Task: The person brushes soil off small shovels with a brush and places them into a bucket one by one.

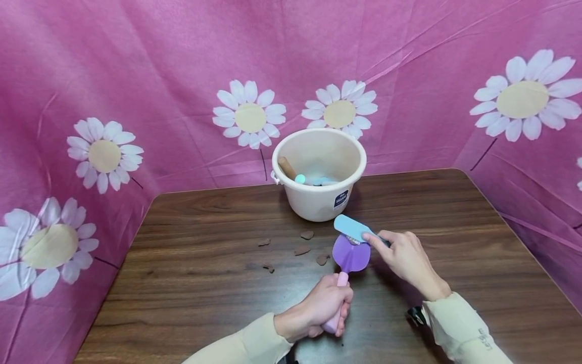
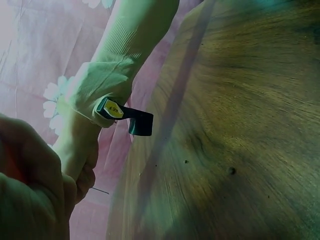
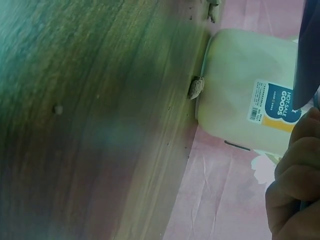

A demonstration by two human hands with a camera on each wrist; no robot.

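My left hand (image 1: pixel 320 306) grips the pink handle of a purple shovel (image 1: pixel 356 259), fingers wrapped round it. In my right hand (image 1: pixel 404 255) is a light blue flat-bladed hand tool (image 1: pixel 350 226) with a rounded end and a dark handle; my thumb lies along it. Its blade overlaps the far edge of the shovel, and a little speckled brownish material (image 1: pixel 352 240) shows between the two. Just left of the shovel lies a brown flake (image 1: pixel 323 259). The right wrist view shows curled fingers (image 3: pixel 300 170) at the lower right.
A cream bucket (image 1: pixel 313 202) stands at the back of the wooden table (image 1: pixel 191 283), holding a brown stick-like piece (image 1: pixel 287 167) and pale blue things. Several brown flakes (image 1: pixel 302 251) lie scattered in front of it. Pink flowered cloth (image 1: pixel 173 60) surrounds the table.
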